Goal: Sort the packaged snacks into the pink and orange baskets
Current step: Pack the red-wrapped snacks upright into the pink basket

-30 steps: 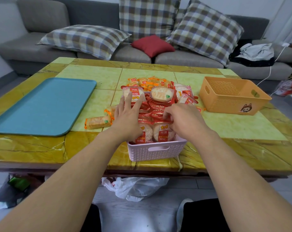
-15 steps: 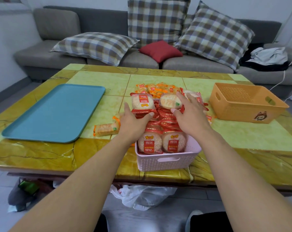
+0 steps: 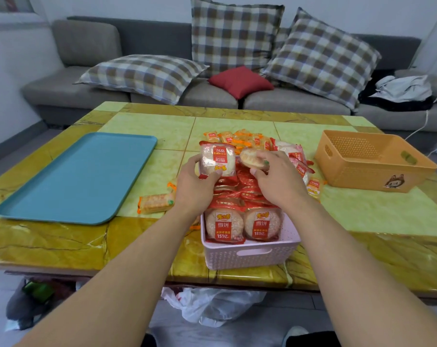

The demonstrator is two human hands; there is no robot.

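Note:
The pink basket (image 3: 250,254) sits at the near table edge, packed with red-and-white rice cracker packs (image 3: 223,225). My left hand (image 3: 193,184) grips one white cracker pack (image 3: 217,160) at the basket's far end. Beside it, my right hand (image 3: 275,179) holds a round golden cracker pack (image 3: 250,157). Behind them lies a heap of small orange snack packets (image 3: 240,140). One orange packet (image 3: 156,202) lies alone left of the basket. The orange basket (image 3: 370,164) stands at the right with nothing visible inside.
A blue tray (image 3: 79,176) lies on the left of the green-and-yellow table (image 3: 362,209). A grey sofa (image 3: 87,91) with checked cushions runs behind. A white plastic bag (image 3: 212,306) lies on the floor under the near table edge.
Both hands have reached further over the basket and closed on packs at its far end, the left on the white pack, the right on the golden one. The view has shifted closer.

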